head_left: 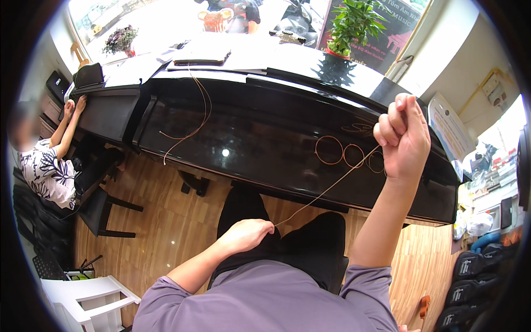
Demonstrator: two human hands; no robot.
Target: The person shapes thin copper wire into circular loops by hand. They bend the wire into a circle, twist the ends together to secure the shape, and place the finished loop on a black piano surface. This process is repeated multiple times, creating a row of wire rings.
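My left hand [247, 235] is closed over my lap, holding one end of a thin copper-coloured string [323, 191]. The string runs diagonally up to my right hand [402, 138], raised over the right part of the glossy black piano [243, 127] with its fingers curled on the string. Coiled strings [328, 150] lie on the piano beneath that line, partly behind my right hand and wrist. Other long strings [202, 122] lie loosely across its left part.
Another person [47, 166] sits at far left beside a black chair [102, 213]. A potted plant [345, 27] stands at the window. A white chair [88, 299] is at lower left; black cases [470, 293] and a small orange instrument [424, 306] are at lower right.
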